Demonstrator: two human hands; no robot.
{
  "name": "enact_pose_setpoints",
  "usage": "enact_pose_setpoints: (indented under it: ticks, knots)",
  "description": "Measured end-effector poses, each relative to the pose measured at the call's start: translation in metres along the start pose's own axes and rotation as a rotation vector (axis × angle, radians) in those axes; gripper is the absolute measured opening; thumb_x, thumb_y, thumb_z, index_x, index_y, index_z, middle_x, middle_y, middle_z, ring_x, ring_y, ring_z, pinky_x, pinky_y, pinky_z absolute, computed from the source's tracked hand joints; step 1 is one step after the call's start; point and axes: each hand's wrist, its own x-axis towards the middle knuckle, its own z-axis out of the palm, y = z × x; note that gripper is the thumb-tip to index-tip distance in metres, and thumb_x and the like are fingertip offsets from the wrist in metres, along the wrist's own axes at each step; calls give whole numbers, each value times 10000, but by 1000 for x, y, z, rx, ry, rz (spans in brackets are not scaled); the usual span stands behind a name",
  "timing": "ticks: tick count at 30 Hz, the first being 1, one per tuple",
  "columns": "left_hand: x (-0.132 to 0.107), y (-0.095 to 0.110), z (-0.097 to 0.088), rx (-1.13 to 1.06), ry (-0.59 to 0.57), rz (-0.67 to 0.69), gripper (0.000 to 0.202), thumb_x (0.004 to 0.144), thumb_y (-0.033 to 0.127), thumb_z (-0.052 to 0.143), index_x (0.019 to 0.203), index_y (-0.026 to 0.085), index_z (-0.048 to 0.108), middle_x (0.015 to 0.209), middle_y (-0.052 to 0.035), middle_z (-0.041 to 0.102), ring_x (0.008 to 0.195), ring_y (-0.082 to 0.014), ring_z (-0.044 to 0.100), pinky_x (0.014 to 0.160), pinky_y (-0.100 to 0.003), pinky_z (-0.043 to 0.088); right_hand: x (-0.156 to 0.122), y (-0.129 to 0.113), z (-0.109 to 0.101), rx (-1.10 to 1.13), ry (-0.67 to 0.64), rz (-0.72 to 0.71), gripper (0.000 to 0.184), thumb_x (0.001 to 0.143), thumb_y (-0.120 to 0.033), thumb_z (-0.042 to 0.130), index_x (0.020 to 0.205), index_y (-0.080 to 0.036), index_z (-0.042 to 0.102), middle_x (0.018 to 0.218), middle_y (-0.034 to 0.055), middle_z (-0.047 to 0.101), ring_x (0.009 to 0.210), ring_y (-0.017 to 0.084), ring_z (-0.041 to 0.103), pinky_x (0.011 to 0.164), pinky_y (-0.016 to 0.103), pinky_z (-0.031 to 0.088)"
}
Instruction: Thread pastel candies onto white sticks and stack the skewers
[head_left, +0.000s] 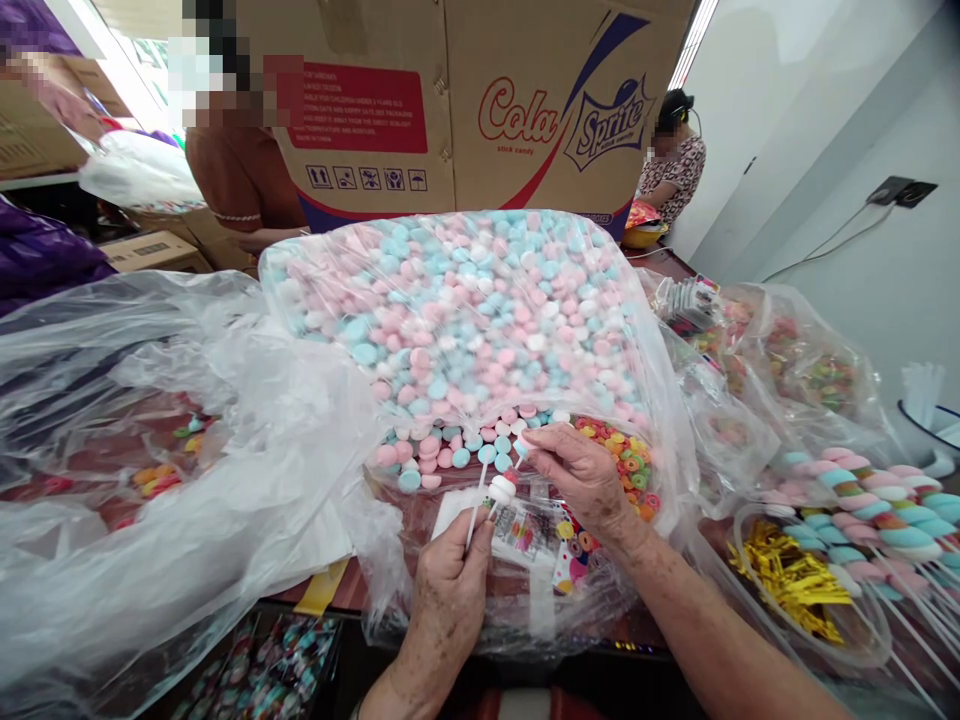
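Note:
My left hand (454,575) is closed around a thin white stick, low in front of me. Threaded on it are a white marshmallow (501,489) and a small red gummy just above. Another white stick (475,505) slants up beside it from the same hand. My right hand (581,480) pinches a pale marshmallow (523,442) at the stick's upper end, its far side covered by my fingers. Loose pink, blue and white marshmallows (429,447) spill from a big clear bag (480,310) just beyond. Gummy rings (626,465) lie right of my right hand.
Finished marshmallow sticks (877,510) lie at right beside a clear tub of gold ties (799,580). Plastic sheeting (247,500) covers the left. A large carton (480,100) stands behind the bag. Two other people (244,170) (679,155) are beyond it.

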Motion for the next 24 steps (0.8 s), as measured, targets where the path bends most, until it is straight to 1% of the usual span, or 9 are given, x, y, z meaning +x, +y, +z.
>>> enact_pose_setpoints:
  ticks: [3, 7, 12, 15, 17, 19, 21, 23, 24]
  knots:
    - [0, -1, 1, -7, 2, -5, 287, 889, 389, 587, 866, 161, 760, 577, 28, 520, 544, -133, 461, 529, -219, 398, -1, -3, 3, 1, 10, 1, 228, 916, -289, 585, 1063, -290, 760, 1015, 40, 751, 953, 207, 683, 895, 352, 542]
    - [0, -2, -1, -5, 21, -35, 323, 869, 411, 598, 946, 156, 781, 581, 23, 537, 540, -138, 464, 516, -223, 405, -4, -7, 10, 27, -6, 7, 234, 918, -264, 590, 1073, -285, 765, 1010, 45, 754, 939, 197, 693, 882, 329, 545]
    - [2, -5, -3, 15, 31, -60, 364, 846, 434, 613, 991, 147, 783, 540, 35, 503, 511, -136, 442, 483, -225, 375, -9, -10, 22, 34, -133, 18, 271, 948, -302, 551, 1123, -259, 754, 985, 54, 755, 912, 190, 698, 846, 311, 546]
    - [3, -5, -3, -34, 17, -108, 373, 837, 453, 624, 986, 144, 768, 545, 41, 499, 484, -119, 409, 453, -219, 341, -7, -15, 14, -20, -212, 47, 295, 953, -318, 536, 1168, -267, 730, 1008, 41, 763, 913, 196, 702, 845, 309, 542]
    - [4, -3, -2, -92, -4, -155, 377, 836, 460, 627, 998, 144, 753, 540, 53, 485, 462, -105, 376, 436, -213, 314, -7, -18, -4, -146, -200, 104, 332, 966, -297, 502, 1247, -275, 678, 1031, 34, 763, 926, 200, 700, 863, 316, 532]
    - [4, -2, -2, -144, -13, -180, 370, 846, 454, 619, 999, 139, 738, 538, 58, 473, 457, -97, 356, 430, -208, 292, -8, -19, -27, -387, -135, 153, 339, 971, -244, 468, 1255, -247, 654, 1050, 58, 753, 958, 217, 686, 885, 332, 513]
    - [3, -1, -1, -163, -15, -181, 356, 854, 446, 611, 988, 139, 730, 545, 56, 478, 462, -95, 350, 430, -207, 280, -13, -16, -50, -712, -121, 184, 275, 957, -191, 470, 1122, -205, 689, 1034, 98, 731, 988, 249, 660, 872, 348, 493]
    - [3, -2, 0, -163, -15, -179, 349, 857, 445, 605, 983, 144, 728, 546, 55, 482, 460, -96, 346, 427, -208, 272, -21, -13, -64, -993, -194, 233, 217, 942, -149, 485, 993, -193, 691, 990, 114, 701, 954, 263, 644, 797, 340, 481]
    - [3, -2, 0, -159, -15, -177, 346, 857, 445, 604, 983, 147, 728, 544, 56, 482, 458, -97, 345, 425, -209, 271, -24, -12, -66, -1093, -241, 254, 203, 934, -128, 491, 968, -191, 681, 978, 116, 684, 931, 263, 639, 755, 332, 470]
